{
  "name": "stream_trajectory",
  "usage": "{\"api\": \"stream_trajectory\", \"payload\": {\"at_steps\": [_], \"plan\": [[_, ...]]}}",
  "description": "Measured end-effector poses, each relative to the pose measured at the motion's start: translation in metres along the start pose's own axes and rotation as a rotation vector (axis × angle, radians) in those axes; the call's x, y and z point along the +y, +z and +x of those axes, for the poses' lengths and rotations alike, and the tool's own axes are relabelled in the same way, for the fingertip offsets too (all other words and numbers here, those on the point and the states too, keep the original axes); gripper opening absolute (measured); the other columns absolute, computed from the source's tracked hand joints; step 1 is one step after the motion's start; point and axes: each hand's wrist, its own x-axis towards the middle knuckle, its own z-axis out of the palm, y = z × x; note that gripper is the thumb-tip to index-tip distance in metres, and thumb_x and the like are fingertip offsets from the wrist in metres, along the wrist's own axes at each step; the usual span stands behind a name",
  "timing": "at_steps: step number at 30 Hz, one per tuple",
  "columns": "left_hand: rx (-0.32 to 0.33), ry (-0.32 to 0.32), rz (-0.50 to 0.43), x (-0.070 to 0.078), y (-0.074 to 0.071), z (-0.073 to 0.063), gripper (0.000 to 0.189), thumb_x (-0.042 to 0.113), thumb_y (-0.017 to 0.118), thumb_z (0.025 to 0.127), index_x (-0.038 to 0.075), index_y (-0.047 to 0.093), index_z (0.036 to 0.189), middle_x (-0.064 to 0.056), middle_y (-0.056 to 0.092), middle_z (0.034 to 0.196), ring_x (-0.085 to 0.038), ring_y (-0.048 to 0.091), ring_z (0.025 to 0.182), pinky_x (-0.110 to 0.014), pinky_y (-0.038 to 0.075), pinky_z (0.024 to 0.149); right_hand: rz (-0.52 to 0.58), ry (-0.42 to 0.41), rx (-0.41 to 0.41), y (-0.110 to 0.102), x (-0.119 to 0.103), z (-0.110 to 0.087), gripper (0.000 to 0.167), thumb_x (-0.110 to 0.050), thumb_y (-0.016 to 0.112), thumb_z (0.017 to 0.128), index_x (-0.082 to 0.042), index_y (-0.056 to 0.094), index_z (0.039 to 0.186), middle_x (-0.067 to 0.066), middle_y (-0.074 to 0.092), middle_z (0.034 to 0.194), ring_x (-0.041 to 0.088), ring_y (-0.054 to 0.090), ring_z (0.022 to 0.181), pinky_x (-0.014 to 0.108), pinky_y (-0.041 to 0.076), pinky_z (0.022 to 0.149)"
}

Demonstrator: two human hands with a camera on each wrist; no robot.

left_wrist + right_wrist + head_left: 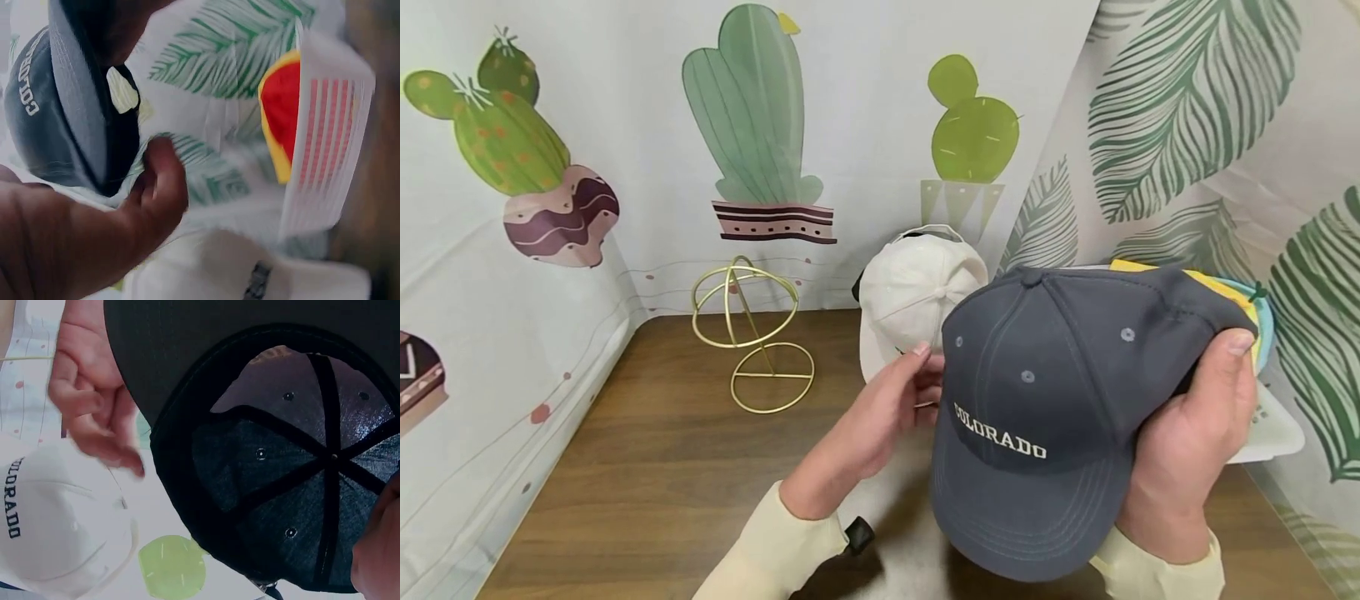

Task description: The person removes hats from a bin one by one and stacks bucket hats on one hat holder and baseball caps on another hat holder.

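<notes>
My right hand (1195,433) grips a dark grey baseball cap (1067,400) by its back edge, thumb outside. The cap hangs in the air, brim down toward me, with COLORADO in white letters on its front. Its dark inside, with taped seams and eyelets, shows in the right wrist view. My left hand (880,408) is beside the cap's left edge, fingers loosely bent and holding nothing. Behind the left hand, a white cap (902,287) stands at the back of the table; dark COLORADO lettering (12,500) is on it in the right wrist view.
A gold wire cap stand (772,376) with a round base is at the left on the wooden table (647,467). At the right, partly hidden, a white slotted basket (337,137) holds a red and yellow item (281,112). Cactus- and leaf-printed cloth (865,108) hangs behind.
</notes>
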Motion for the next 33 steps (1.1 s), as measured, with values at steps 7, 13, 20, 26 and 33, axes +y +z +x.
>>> {"api": "stream_trajectory", "payload": {"at_steps": [7,13,20,26,33], "plan": [[-0.123,-0.116,-0.350,-0.002,-0.003,-0.003,0.055,0.055,0.032,0.114,0.018,0.071,0.100,0.005,0.073,0.092,-0.007,0.072,0.082,-0.026,0.060,0.076,-0.059,0.025,-0.017,0.005,0.002,-0.008,0.041,-0.021,0.047,0.113,0.015,0.064,0.123,0.021,0.067,0.112,0.030,0.063,0.109,0.034,0.052,0.100],[0.008,0.018,-0.390,0.008,-0.009,-0.006,0.042,0.044,0.040,0.115,0.019,0.071,0.102,0.008,0.071,0.094,-0.002,0.069,0.083,-0.021,0.058,0.077,-0.073,0.089,-0.065,0.003,0.008,-0.016,0.039,-0.023,0.060,0.108,0.013,0.066,0.119,0.019,0.070,0.103,0.026,0.068,0.094,0.033,0.058,0.087],[0.096,0.206,-0.239,0.015,-0.012,-0.010,0.037,0.040,0.043,0.115,0.013,0.069,0.116,0.001,0.068,0.105,-0.012,0.066,0.096,-0.028,0.057,0.086,0.011,0.207,-0.211,-0.002,0.016,-0.020,0.035,-0.024,0.062,0.107,0.010,0.068,0.112,0.015,0.073,0.094,0.023,0.072,0.080,0.032,0.062,0.075],[0.180,0.386,-0.104,0.021,-0.017,-0.010,0.030,0.031,0.041,0.116,0.012,0.060,0.102,0.003,0.052,0.081,-0.013,0.051,0.074,-0.024,0.047,0.066,-0.073,0.234,-0.299,-0.006,0.021,-0.023,0.034,-0.026,0.062,0.108,0.006,0.069,0.103,0.013,0.074,0.087,0.022,0.073,0.078,0.030,0.060,0.073],[0.320,0.544,0.039,0.024,-0.026,-0.008,0.029,0.028,0.042,0.116,0.011,0.063,0.105,0.000,0.054,0.079,-0.015,0.053,0.072,-0.026,0.047,0.064,-0.111,0.342,-0.470,0.004,0.030,-0.021,0.031,-0.014,0.052,0.112,0.008,0.062,0.130,0.012,0.073,0.107,0.019,0.074,0.088,0.029,0.063,0.081]]}}
